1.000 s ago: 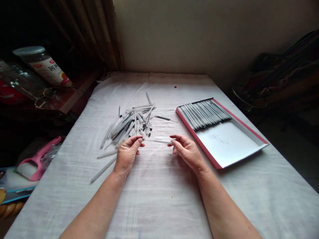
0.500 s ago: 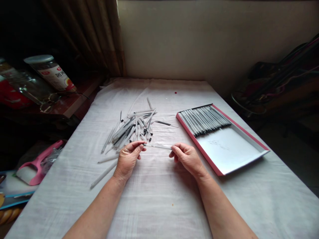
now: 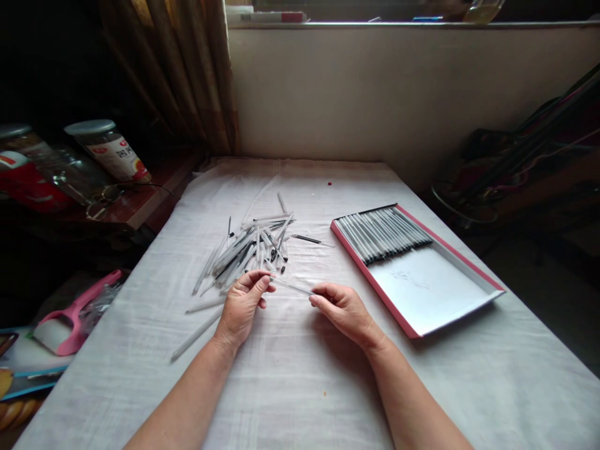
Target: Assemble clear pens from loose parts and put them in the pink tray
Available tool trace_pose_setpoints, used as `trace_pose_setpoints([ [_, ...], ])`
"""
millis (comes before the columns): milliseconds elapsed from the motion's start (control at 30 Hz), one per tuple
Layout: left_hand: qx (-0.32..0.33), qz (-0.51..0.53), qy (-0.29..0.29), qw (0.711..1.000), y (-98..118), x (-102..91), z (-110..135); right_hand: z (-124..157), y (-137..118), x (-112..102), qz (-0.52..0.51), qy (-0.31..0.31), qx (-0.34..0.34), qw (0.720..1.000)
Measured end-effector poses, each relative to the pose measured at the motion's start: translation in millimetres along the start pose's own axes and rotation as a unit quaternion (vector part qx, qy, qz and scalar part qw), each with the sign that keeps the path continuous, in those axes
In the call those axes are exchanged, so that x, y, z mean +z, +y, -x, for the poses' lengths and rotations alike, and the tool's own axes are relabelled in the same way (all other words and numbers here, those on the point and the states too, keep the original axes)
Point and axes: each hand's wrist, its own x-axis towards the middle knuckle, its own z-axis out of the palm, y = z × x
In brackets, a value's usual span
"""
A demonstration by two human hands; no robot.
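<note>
While the row of pens (image 3: 384, 234) in the red-edged tray (image 3: 450, 297) stays as it was half a second ago, our right hand (image 3: 344, 309) has drawn in toward our left hand (image 3: 241, 306), a little farther from the tray. The pen tube (image 3: 293, 286) between them, nearly level before, now slants, its right end lower in our view than its left. Our view has tipped up too, so the windowsill (image 3: 398, 25) shows beyond the tray. We have the tube clamped at both ends, thumb and forefinger pinching on each side, to the left of the tray, where a loose pile of pen parts (image 3: 239, 250) also lies. It looks slim, straight and pale, translucent along its middle; our fingers hide its tips.
</note>
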Motion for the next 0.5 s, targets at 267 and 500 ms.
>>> trace_pose_setpoints([
  [267, -0.020, 0.011, -0.013, 1.000, 4.3, 1.9, 1.9, 1.2, -3.5, -0.7, 0.039, -0.041, -0.011, 0.998],
  [500, -0.012, -0.008, -0.012, 1.000, 2.3, 1.5, 1.5, -3.1, -4.1, 2.9, -0.149, 0.045, 0.065, 0.986],
])
